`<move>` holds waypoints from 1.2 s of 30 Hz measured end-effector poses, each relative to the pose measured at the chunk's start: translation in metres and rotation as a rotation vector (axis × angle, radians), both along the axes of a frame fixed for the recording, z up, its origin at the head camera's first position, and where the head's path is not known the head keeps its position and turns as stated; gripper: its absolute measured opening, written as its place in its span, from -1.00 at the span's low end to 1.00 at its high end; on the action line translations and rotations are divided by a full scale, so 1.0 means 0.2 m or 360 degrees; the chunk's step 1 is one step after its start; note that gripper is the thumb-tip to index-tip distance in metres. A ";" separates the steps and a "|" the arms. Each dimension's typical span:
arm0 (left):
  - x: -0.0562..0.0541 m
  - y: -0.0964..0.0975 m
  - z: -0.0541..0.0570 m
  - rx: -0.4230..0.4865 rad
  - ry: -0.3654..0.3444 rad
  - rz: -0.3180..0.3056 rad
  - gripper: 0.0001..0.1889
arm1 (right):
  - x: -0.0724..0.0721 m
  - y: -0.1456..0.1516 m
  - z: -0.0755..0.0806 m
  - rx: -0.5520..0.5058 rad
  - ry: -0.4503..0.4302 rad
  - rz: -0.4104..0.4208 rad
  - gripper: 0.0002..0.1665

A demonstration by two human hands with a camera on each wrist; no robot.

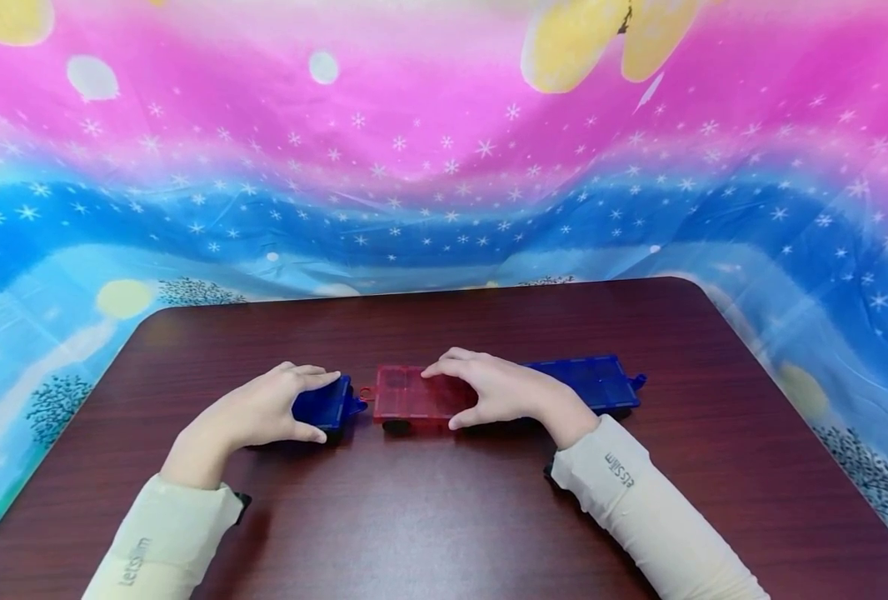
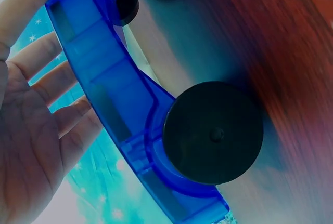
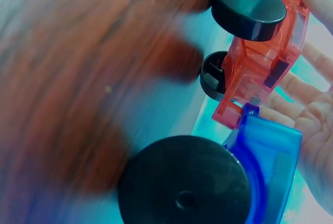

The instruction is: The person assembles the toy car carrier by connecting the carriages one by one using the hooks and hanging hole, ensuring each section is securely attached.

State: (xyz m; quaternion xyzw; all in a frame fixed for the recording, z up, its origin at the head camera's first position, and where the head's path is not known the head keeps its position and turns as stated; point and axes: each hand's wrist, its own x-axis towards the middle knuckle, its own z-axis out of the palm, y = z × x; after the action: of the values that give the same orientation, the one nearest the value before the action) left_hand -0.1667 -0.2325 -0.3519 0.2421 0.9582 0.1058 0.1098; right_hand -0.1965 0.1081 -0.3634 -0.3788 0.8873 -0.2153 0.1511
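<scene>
Three see-through plastic toy car bases with black wheels stand in a row on the table. My left hand [image 1: 252,408] grips the leftmost blue toy car [image 1: 327,407] across its top, thumb on the near side. The right hand [image 1: 500,387] holds the middle red toy car [image 1: 402,392], thumb at its near edge and fingers toward the far one. A blue hook [image 1: 357,406] and a red ring [image 1: 366,393] meet between these two; whether they are linked I cannot tell. The other blue toy car [image 3: 276,146] adjoins the red one in the right wrist view, partly hidden by my right hand in the head view.
The dark wood-grain table [image 1: 414,517] has rounded far corners. A pink and blue patterned cloth [image 1: 444,208] hangs behind it and along both sides. At the right end of the row, a blue hook [image 1: 641,382] sticks out.
</scene>
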 end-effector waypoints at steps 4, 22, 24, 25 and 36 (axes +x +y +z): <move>-0.01 0.02 0.00 0.0000 0.0005 -0.0013 -0.15 | 0.00 0.00 0.00 -0.0002 0.0001 0.0012 -0.20; -0.01 0.03 -0.01 -0.0008 0.0004 0.0033 -0.13 | 0.00 -0.01 0.00 0.0087 0.0013 0.0007 -0.20; 0.00 0.03 -0.01 -0.0010 0.0006 0.0038 -0.13 | 0.00 -0.02 0.00 0.0094 0.0014 0.0005 -0.20; 0.00 0.03 -0.01 -0.0014 0.0008 0.0040 -0.13 | 0.00 -0.02 0.00 0.0092 0.0014 0.0008 -0.20; -0.01 0.03 -0.02 -0.0009 0.0030 0.0055 -0.12 | 0.00 -0.02 0.01 0.0120 0.0060 0.0016 -0.20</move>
State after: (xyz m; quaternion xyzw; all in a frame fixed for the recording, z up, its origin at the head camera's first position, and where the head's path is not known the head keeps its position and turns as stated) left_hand -0.1678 -0.2257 -0.3555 0.2261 0.9635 0.1028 0.0997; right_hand -0.1962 0.1039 -0.3608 -0.3815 0.8955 -0.1738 0.1494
